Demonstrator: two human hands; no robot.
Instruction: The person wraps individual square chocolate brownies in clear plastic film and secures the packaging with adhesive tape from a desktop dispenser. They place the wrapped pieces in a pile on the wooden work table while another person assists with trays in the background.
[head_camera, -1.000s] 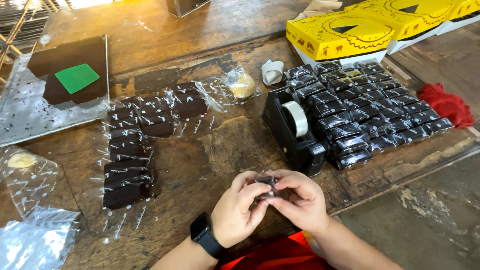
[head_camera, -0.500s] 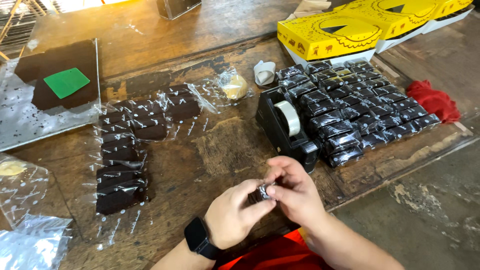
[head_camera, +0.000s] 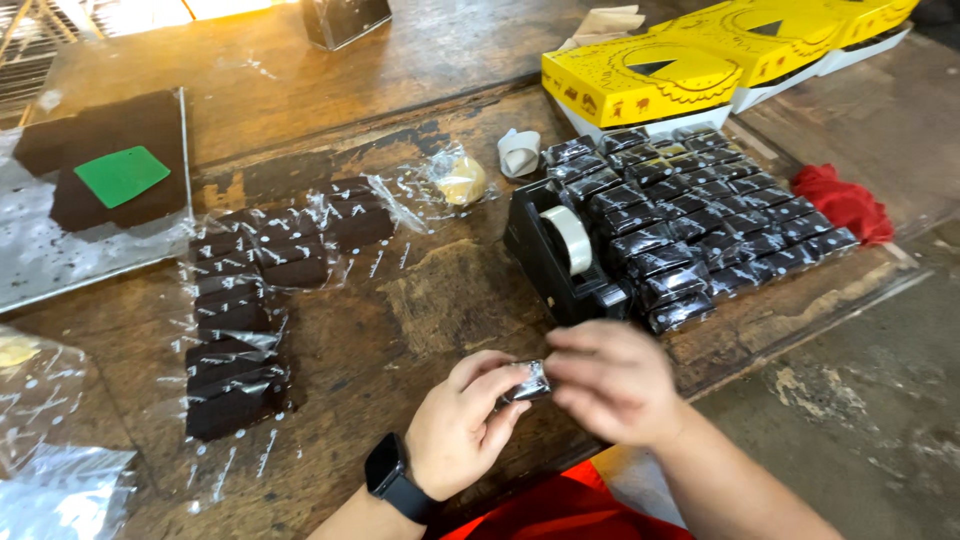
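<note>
Both hands meet over the near edge of a worn wooden table. My left hand (head_camera: 462, 425), with a black watch on its wrist, and my right hand (head_camera: 612, 380) pinch a small dark bar in clear shiny wrap (head_camera: 527, 383) between their fingertips. Just beyond the hands stands a black tape dispenser (head_camera: 562, 250) with a roll of clear tape. To its right lie several wrapped dark bars (head_camera: 700, 225) packed in rows. To the left, dark bars (head_camera: 245, 310) rest on loose clear sheets.
Yellow boxes (head_camera: 690, 70) sit at the back right, a red cloth (head_camera: 842, 203) at the right edge. A metal tray (head_camera: 60, 250) with dark slabs and a green card (head_camera: 122, 175) is at the back left. Clear bags (head_camera: 50, 490) lie near left.
My hands have shifted slightly right with the small wrapped bar, and the fingers have turned it. The view has moved a little to the left.
</note>
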